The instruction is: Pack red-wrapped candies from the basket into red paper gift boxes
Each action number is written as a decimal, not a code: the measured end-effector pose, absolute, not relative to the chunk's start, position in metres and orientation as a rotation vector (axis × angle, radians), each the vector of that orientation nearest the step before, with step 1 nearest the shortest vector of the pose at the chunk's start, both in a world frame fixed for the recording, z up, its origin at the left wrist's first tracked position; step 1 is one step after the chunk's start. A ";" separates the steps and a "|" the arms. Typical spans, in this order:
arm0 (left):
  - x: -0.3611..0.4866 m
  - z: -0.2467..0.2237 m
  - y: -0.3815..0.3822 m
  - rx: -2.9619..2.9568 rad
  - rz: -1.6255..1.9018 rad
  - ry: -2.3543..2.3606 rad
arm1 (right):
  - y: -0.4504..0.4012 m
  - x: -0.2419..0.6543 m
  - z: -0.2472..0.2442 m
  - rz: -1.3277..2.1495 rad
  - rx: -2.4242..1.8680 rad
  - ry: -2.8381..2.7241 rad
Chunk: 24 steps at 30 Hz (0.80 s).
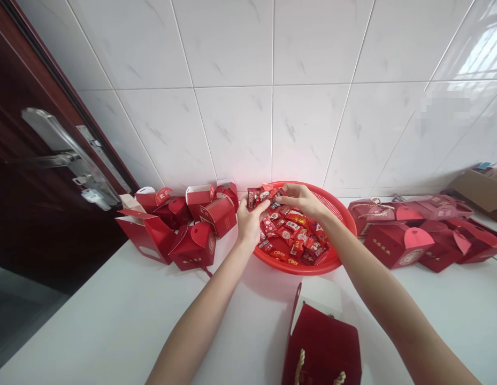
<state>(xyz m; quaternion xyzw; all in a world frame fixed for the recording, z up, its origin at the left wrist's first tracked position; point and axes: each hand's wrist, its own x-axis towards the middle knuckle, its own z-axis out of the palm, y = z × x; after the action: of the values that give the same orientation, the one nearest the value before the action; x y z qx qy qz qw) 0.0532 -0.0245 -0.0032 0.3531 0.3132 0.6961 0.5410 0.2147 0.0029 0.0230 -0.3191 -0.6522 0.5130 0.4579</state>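
Observation:
A round red plastic basket (346,235) holds a heap of wrapped candies (294,235), mostly red. Over its left rim, my left hand (250,216) is closed around a few candies in red wrappers. My right hand (298,199) pinches a small dark-wrapped candy (275,202) above the heap, close to the left hand's fingers. Nearer to me stands a dark red gift box (324,342) with its lid flap up and rope handles at the front; its inside is mostly hidden.
Several small red gift boxes (194,246) cluster left of the basket. More red boxes (398,243) line the right side, with a brown cardboard box (479,192) beyond. A tiled wall (232,128) rises behind the white table (123,310). At left is a dark door (35,203).

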 end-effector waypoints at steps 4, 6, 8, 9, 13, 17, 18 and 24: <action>0.052 -0.003 -0.023 0.818 1.639 0.753 | 0.005 0.215 0.021 1.218 -0.768 -1.546; 0.052 -0.003 -0.022 0.810 1.636 0.750 | 0.005 0.215 0.021 1.189 -0.754 -1.520; 0.051 -0.003 -0.021 0.810 1.629 0.750 | 0.005 0.214 0.021 1.165 -0.743 -1.497; 0.051 -0.004 -0.021 0.810 1.625 0.749 | 0.005 0.214 0.021 1.158 -0.741 -1.488; 0.051 -0.004 -0.021 0.803 1.608 0.729 | 0.006 0.214 0.021 1.160 -0.733 -1.479; 0.051 -0.004 -0.021 0.805 1.599 0.728 | 0.007 0.214 0.019 1.167 -0.717 -1.480; 0.051 -0.004 -0.022 0.810 1.595 0.733 | 0.007 0.214 0.019 1.169 -0.714 -1.478; 0.052 -0.004 -0.023 0.845 1.602 0.757 | 0.005 0.214 0.021 1.217 -0.709 -1.504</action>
<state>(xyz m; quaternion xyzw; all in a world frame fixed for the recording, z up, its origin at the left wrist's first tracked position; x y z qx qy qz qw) 0.0519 -0.0229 -0.0042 0.3577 0.3205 0.6785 0.5559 0.2142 0.0049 0.0214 -0.2950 -0.6257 0.5066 0.5146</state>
